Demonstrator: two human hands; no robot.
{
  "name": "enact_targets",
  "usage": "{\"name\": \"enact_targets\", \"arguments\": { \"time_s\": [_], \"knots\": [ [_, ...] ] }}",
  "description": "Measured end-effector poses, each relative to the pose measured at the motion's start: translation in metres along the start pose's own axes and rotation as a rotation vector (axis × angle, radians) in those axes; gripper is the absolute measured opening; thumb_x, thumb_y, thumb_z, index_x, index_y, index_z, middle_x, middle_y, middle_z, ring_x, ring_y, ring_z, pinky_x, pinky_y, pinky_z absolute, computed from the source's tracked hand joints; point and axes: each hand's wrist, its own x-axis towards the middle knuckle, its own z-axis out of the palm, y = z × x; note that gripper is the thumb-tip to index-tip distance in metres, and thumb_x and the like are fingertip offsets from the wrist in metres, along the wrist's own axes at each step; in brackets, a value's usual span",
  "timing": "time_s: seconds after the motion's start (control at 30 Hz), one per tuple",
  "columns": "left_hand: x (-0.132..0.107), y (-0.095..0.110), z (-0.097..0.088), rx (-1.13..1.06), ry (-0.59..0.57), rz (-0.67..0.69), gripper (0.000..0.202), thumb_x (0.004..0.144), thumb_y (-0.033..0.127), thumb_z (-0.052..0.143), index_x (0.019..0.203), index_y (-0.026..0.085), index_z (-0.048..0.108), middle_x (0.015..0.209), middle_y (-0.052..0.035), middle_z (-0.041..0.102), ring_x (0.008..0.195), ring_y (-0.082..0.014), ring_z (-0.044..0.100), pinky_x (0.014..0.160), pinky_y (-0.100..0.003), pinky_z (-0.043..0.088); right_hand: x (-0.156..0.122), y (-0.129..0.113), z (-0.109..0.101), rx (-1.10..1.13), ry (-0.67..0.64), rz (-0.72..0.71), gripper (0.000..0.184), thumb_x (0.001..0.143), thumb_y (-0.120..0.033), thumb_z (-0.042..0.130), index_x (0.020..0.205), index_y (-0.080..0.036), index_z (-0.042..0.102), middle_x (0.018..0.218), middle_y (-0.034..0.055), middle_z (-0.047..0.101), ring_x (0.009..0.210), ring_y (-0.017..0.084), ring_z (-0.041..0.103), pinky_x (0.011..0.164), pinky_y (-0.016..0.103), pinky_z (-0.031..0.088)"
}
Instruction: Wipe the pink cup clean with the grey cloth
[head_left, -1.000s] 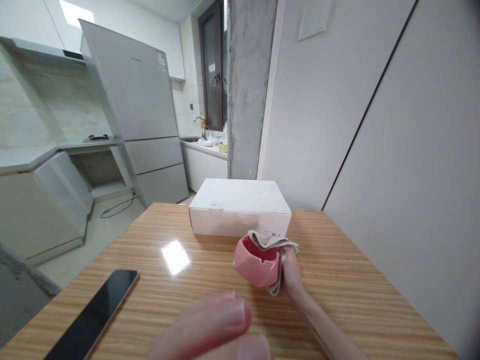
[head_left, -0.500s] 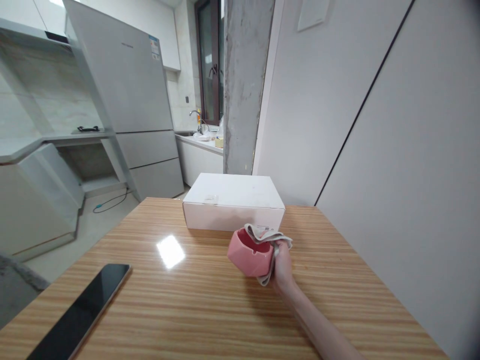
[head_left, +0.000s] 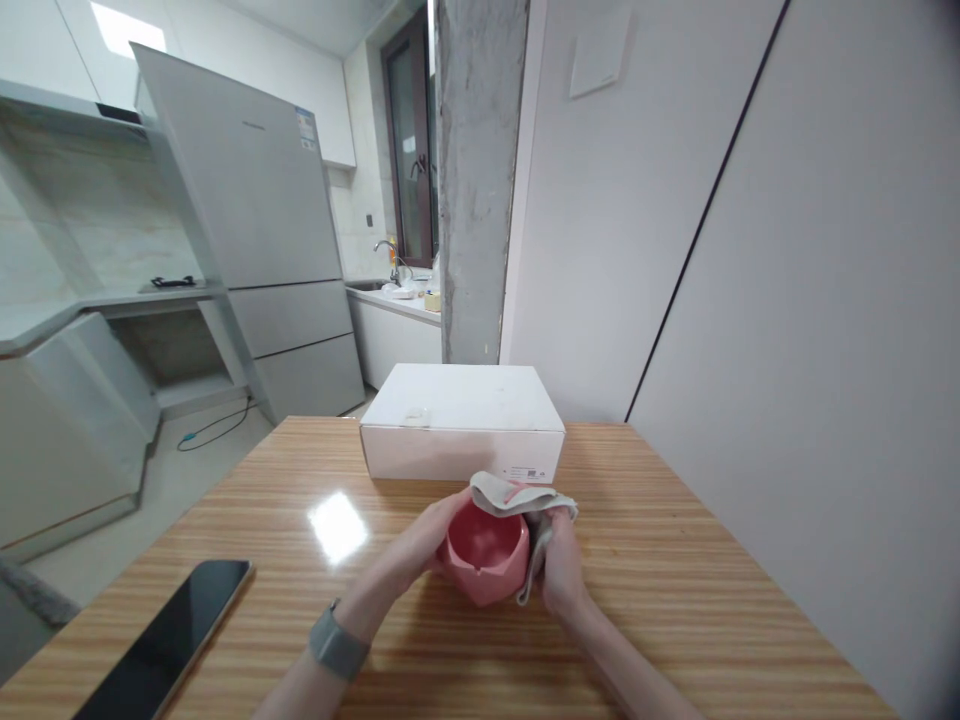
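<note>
A pink faceted ashtray [head_left: 487, 585] with notches in its rim is held tilted a little above the table, its opening facing me. My left hand [head_left: 426, 535] grips its left side; the fingertips are hidden behind it. On the other side, my right hand [head_left: 561, 562] is closed on a light grey cloth [head_left: 517, 497], which drapes over the far rim and down the right side of the ashtray. The cloth lies between my right hand and the ashtray. A grey band [head_left: 339, 640] circles my left wrist.
A white cardboard box [head_left: 461, 452] stands on the wood-grain table [head_left: 675, 600] just behind my hands. At the front left lies a black phone [head_left: 169, 640]. A pale wall panel [head_left: 787, 350] borders the table's right side; a fridge [head_left: 255, 200] stands farther back.
My left hand has come in from the left and taken hold of the ashtray. The ashtray has turned so its opening faces me more. The view has tilted slightly upward.
</note>
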Motion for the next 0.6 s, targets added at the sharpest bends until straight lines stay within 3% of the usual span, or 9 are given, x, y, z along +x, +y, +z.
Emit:
{"name": "enact_targets", "arguments": {
  "time_s": [0.1, 0.2, 0.4, 0.6],
  "knots": [
    [0.002, -0.012, -0.006, -0.137, -0.076, -0.035, 0.047, 0.083, 0.055, 0.056, 0.108, 0.016, 0.068, 0.084, -0.0073, 0.074, 0.076, -0.0218, 0.067, 0.057, -0.026, 0.051, 0.003, 0.002, -0.001, -0.081, -0.066, -0.019, 0.029, 0.082, -0.04, 0.047, 0.087, -0.023, 0.071, 0.094, 0.0003, 0.076, 0.102, 0.025, 0.065, 0.101, 0.037, 0.043],
    [0.003, -0.015, -0.009, -0.193, -0.097, -0.048, 0.048, 0.088, 0.054, 0.045, 0.11, 0.016, 0.065, 0.076, -0.006, 0.071, 0.061, -0.0197, 0.064, 0.049, -0.028, 0.051, 0.003, -0.001, 0.001, -0.13, -0.118, -0.057, 0.027, 0.08, -0.037, 0.048, 0.084, -0.023, 0.071, 0.093, 0.0007, 0.075, 0.104, 0.025, 0.063, 0.102, 0.039, 0.042],
    [-0.001, -0.016, -0.002, -0.289, -0.048, 0.105, 0.034, 0.081, 0.043, 0.065, 0.097, 0.014, 0.068, 0.085, -0.0058, 0.073, 0.08, -0.0195, 0.066, 0.071, -0.027, 0.051, -0.007, -0.015, 0.009, -0.274, -0.213, -0.156, 0.016, 0.078, -0.033, 0.059, 0.081, -0.026, 0.072, 0.089, 0.0025, 0.075, 0.111, 0.027, 0.058, 0.109, 0.039, 0.033],
    [0.01, -0.027, 0.003, -0.216, 0.132, 0.223, 0.042, 0.071, 0.051, 0.072, 0.089, 0.012, 0.069, 0.072, -0.0041, 0.07, 0.065, -0.0167, 0.062, 0.057, -0.024, 0.044, -0.011, -0.02, 0.01, -0.373, -0.171, -0.217, 0.02, 0.081, -0.036, 0.056, 0.083, -0.026, 0.073, 0.09, 0.003, 0.075, 0.107, 0.028, 0.06, 0.106, 0.04, 0.037]
  ]
}}
